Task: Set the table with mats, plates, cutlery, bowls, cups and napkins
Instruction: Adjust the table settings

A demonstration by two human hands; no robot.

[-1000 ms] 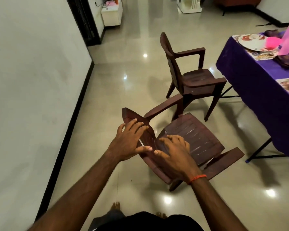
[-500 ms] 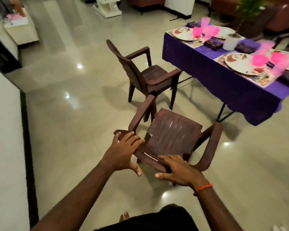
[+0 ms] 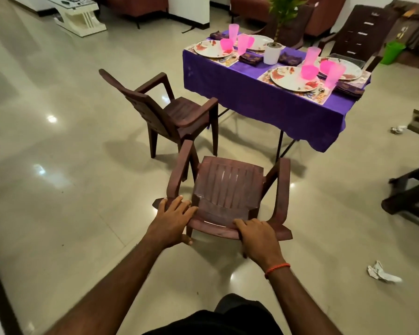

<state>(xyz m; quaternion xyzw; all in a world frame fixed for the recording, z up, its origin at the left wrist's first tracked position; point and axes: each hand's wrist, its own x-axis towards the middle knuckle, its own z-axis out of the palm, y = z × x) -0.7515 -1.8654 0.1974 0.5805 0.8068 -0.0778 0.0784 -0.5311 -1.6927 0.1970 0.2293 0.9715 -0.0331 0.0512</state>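
Currently gripped: near chair [image 3: 228, 189], brown plastic, seen from behind and above, seat facing the table.
Left hand [image 3: 172, 221]: fingers spread over the left end of the backrest's top edge, thumb beneath it, clasping it.
Right hand [image 3: 257, 238]: fingers curled over the right part of the same edge, holding it; orange thread [image 3: 277, 267] round the wrist.
Chair legs: cannot tell whether they touch the floor.
Second chair [image 3: 177, 112]: just beyond the near chair, to the left, its seat turned toward the table's left side.
Table [image 3: 252, 97]: far right, draped in purple cloth.
Plates: four flowered ones on the cloth, among them left plate [image 3: 212, 50] and near plate [image 3: 292, 77].
Mat [image 3: 322, 96]: printed, under the near plate.
Pink bowl [image 3: 309, 70]: on the near plate.
Tall cup [image 3: 334, 73]: pink, just right of that bowl; more pink cups farther left.
Napkin [image 3: 250, 59]: dark, folded, mid-table.
White pot [image 3: 272, 54]: beside the napkin, holding a green plant.
Floor: crumpled paper [image 3: 382, 274], near right.
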